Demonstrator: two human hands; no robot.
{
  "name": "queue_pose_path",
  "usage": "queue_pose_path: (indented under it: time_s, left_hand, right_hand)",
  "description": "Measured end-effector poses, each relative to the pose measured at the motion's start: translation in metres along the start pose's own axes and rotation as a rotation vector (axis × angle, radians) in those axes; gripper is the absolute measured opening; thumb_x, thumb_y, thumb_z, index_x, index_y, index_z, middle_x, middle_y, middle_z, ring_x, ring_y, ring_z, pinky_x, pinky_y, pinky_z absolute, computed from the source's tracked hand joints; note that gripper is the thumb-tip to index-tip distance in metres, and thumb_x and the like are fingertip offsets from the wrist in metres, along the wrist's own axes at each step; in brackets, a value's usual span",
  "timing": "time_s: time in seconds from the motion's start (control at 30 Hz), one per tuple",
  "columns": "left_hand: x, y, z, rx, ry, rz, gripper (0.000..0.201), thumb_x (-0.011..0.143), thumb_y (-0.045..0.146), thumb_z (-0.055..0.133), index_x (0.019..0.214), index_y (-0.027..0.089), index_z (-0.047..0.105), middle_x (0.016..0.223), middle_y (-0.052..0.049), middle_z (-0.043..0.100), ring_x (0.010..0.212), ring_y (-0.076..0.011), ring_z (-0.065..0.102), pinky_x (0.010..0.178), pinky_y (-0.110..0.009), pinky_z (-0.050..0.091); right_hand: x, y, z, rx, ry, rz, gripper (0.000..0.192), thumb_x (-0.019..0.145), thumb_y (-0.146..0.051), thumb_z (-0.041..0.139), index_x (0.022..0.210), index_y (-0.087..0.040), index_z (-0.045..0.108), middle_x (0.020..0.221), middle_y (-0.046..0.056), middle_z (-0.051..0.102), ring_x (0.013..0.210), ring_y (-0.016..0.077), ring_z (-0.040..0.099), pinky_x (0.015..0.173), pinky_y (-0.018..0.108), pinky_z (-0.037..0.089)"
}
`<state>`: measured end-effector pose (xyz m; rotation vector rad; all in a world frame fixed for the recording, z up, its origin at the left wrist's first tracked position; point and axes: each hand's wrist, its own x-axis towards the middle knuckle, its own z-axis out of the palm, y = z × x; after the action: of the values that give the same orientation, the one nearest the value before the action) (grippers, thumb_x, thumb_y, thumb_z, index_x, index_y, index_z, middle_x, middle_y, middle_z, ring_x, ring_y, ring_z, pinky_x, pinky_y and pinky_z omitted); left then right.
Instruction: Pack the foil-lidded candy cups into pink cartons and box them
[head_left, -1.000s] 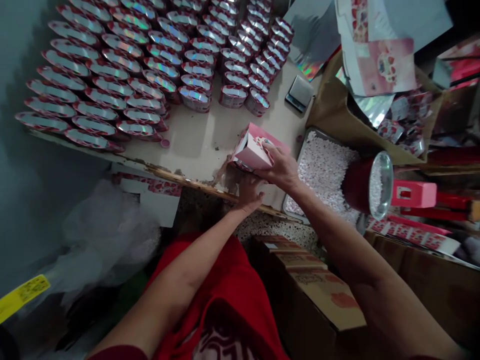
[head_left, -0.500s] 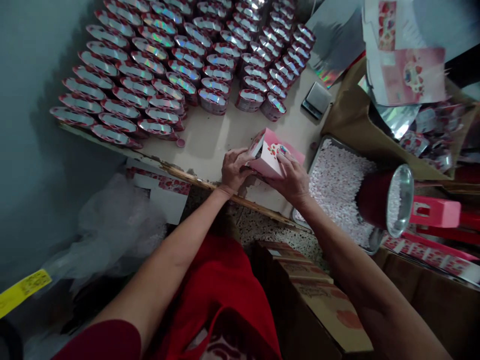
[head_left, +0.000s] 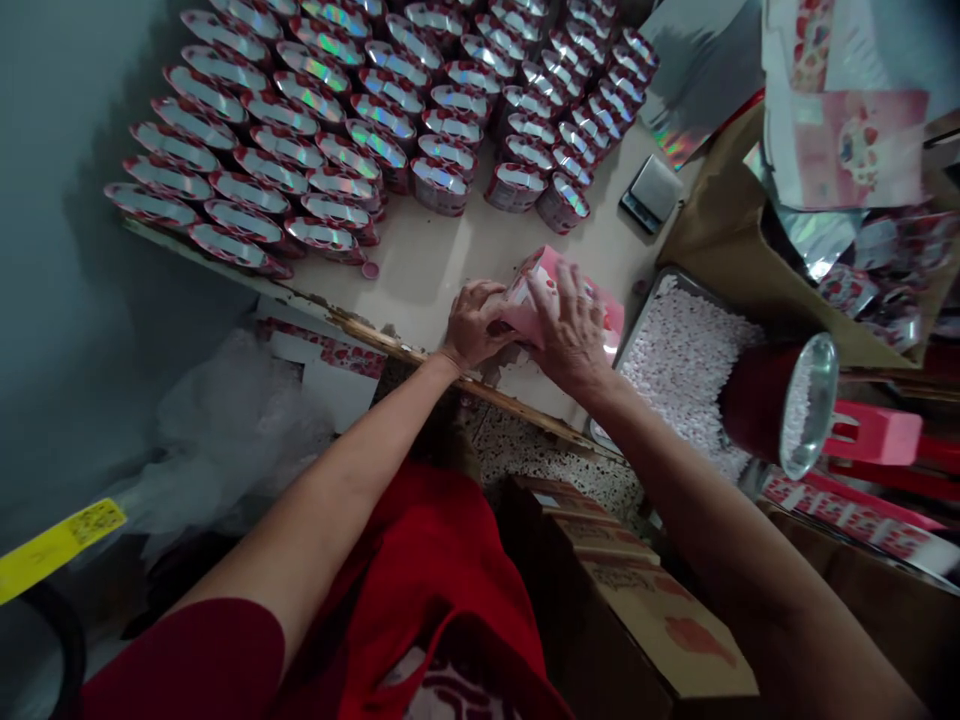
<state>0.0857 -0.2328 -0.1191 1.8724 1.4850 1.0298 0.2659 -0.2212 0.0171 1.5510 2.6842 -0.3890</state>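
Here, at the far left, a yellow tag sticks out beside a clear plastic bag that lies below the table's worn front edge. Above it, on the table, rows of small foil-topped boxes stand packed close together, reaching from the left edge to past the middle. One small pink cap lies alone in front of the nearest row.

Near the middle of the table's front edge, the left hand is curled onto the left end of a pink box, fingers bent over its corner. The right hand lies on top of the same box, fingers spread and pressed flat against its upper face, so most of the box is covered. The box rests on the table, tilted a little, between the two hands and just left of a tray.

That tray is full of small white pieces. Behind it a small scale sits on the table. To the right, a red scoop with a shiny rim lies tipped over the tray's right end. Further right, flat pink cartons lie on brown paper. Below the arms, a cardboard box stands by the person's red clothing.
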Motion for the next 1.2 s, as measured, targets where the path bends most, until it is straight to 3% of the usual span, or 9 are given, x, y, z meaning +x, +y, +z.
queue_pose_path:
  time_s: [0.17,0.27,0.4,0.57,0.8,0.9,0.97,1.07,1.2]
  left_hand:
    - [-0.004,-0.007,0.006,-0.022,0.043,-0.02,0.06,0.083,0.068,0.078,0.124,0.024,0.075,0.139,-0.011,0.064,0.139,-0.0331,0.048,0.126,-0.05,0.033]
    - [-0.003,-0.011,0.008,-0.028,0.041,0.006,0.061,0.08,0.069,0.081,0.122,0.024,0.075,0.14,-0.011,0.063,0.138,-0.0329,0.048,0.127,-0.051,0.033]
    - [-0.002,-0.013,0.006,-0.042,0.025,0.029,0.061,0.082,0.065,0.08,0.126,0.024,0.072,0.142,-0.011,0.061,0.14,-0.0319,0.048,0.128,-0.052,0.032]
    - [-0.002,-0.014,0.003,-0.021,0.023,0.084,0.052,0.084,0.054,0.077,0.124,0.021,0.071,0.144,-0.014,0.06,0.14,-0.0319,0.049,0.127,-0.05,0.034]
    - [-0.002,-0.001,0.0,-0.029,0.048,0.029,0.043,0.089,0.044,0.066,0.124,0.018,0.067,0.129,-0.014,0.069,0.125,-0.0286,0.061,0.116,-0.046,0.046]
    - [0.006,0.013,-0.01,0.04,0.101,-0.017,0.051,0.094,0.046,0.063,0.135,0.015,0.063,0.139,-0.018,0.066,0.135,-0.0313,0.057,0.121,-0.049,0.041]
    - [0.015,0.023,-0.022,0.102,0.023,0.083,0.059,0.093,0.044,0.067,0.145,0.017,0.059,0.157,-0.018,0.055,0.152,-0.0352,0.044,0.129,-0.056,0.028]
    - [0.029,0.036,-0.034,0.133,-0.237,0.348,0.052,0.098,0.025,0.056,0.15,0.026,0.058,0.166,-0.01,0.049,0.161,-0.0322,0.032,0.134,-0.062,0.01]
    - [0.031,0.039,-0.027,0.126,-0.363,0.466,0.053,0.1,0.014,0.044,0.151,0.018,0.058,0.163,-0.014,0.052,0.16,-0.03,0.036,0.134,-0.062,0.019]
  right_hand:
    - [0.026,-0.01,0.005,0.071,-0.088,-0.194,0.044,0.104,-0.025,0.047,0.147,-0.028,0.056,0.156,0.006,0.056,0.162,0.032,0.027,0.133,0.064,0.017]
    - [0.027,-0.006,0.01,0.088,-0.102,-0.199,0.042,0.103,-0.02,0.044,0.142,-0.027,0.06,0.15,0.004,0.061,0.162,0.0299,0.028,0.135,0.062,0.017]
    - [0.025,-0.005,0.013,0.085,-0.119,-0.206,0.053,0.1,-0.015,0.043,0.152,-0.025,0.053,0.163,0.006,0.051,0.165,0.0302,0.021,0.135,0.063,0.016]
    - [0.015,-0.007,0.024,0.119,-0.072,-0.178,0.074,0.098,-0.008,0.036,0.17,-0.022,0.027,0.179,0.01,0.023,0.167,0.0294,0.016,0.135,0.062,0.019]
    - [0.0,-0.02,0.045,0.062,-0.015,-0.132,0.073,0.1,-0.005,0.034,0.171,-0.023,0.029,0.177,0.01,0.028,0.166,0.0292,0.018,0.136,0.06,0.02]
    - [-0.016,-0.011,0.044,-0.009,0.074,-0.033,0.07,0.102,-0.006,0.035,0.17,-0.023,0.03,0.177,0.01,0.027,0.167,0.0294,0.015,0.135,0.061,0.019]
    - [-0.036,0.002,0.043,-0.064,0.145,0.103,0.065,0.105,-0.012,0.038,0.169,-0.018,0.032,0.175,0.014,0.031,0.166,0.033,0.017,0.134,0.064,0.018]
    - [-0.066,0.023,0.047,-0.098,0.169,0.221,0.058,0.108,-0.015,0.037,0.166,-0.014,0.04,0.171,0.017,0.039,0.165,0.0333,0.024,0.133,0.062,0.022]
    - [-0.081,0.034,0.065,-0.085,0.185,0.228,0.06,0.107,-0.013,0.032,0.165,-0.022,0.043,0.173,0.011,0.037,0.166,0.0284,0.022,0.134,0.059,0.02]
